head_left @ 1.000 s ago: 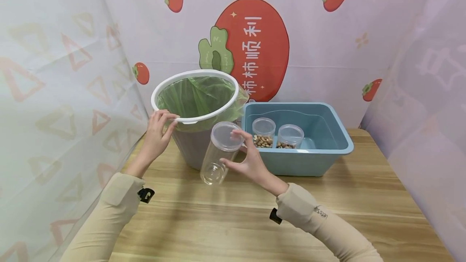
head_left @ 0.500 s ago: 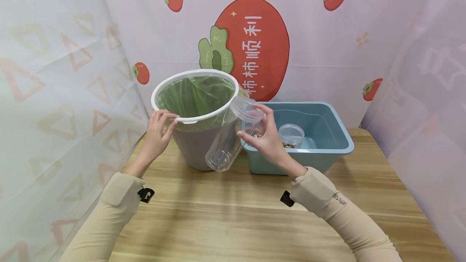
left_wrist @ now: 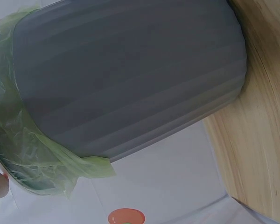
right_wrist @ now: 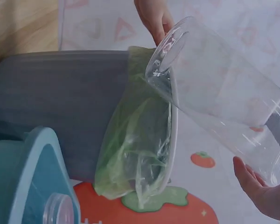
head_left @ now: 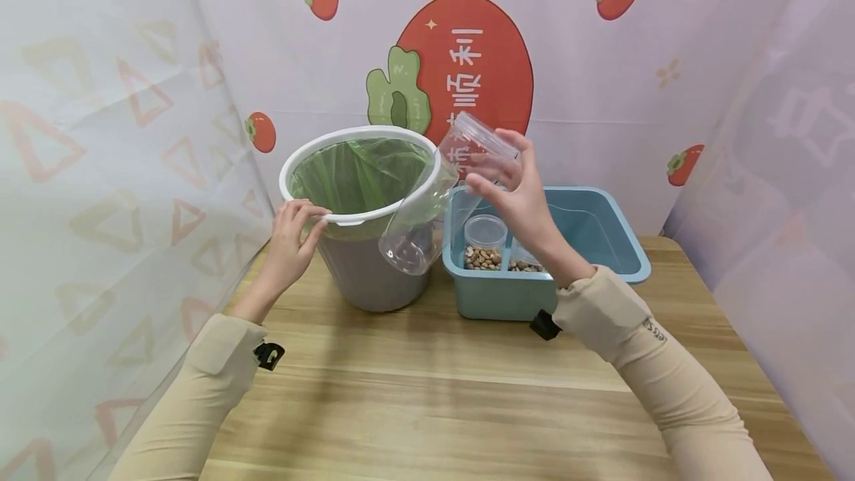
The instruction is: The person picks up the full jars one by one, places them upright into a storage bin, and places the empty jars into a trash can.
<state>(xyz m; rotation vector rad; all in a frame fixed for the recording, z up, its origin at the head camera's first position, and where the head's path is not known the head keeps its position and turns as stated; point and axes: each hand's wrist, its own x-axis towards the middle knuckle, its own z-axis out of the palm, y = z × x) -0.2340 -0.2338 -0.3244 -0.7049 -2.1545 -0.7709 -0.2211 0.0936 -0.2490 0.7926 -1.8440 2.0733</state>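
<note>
My left hand (head_left: 294,240) grips the near left of the white rim (head_left: 364,217) of a grey trash can (head_left: 381,273). A green bag lines the can and hangs over its outside, as the left wrist view shows on the can's wall (left_wrist: 130,79). With curled fingers and thumb, my right hand (head_left: 531,203) holds a tall clear plastic jar (head_left: 414,236) around its lidded end. The jar looks empty. It tilts, lidded end up and right, base down and left beside the can's right rim; in the right wrist view the jar (right_wrist: 224,84) overlaps that rim.
To the can's right stands a blue plastic tub (head_left: 508,301). Inside it are two short clear jars holding nuts, a left jar (head_left: 485,254) and a right jar (head_left: 526,264) partly behind my right arm. Everything stands on a wooden table (head_left: 414,392) before a printed curtain (head_left: 574,80).
My right hand has raised the clear jar and carried it rightward and away from me, tilting it further. My left hand has stayed on the can's rim.
</note>
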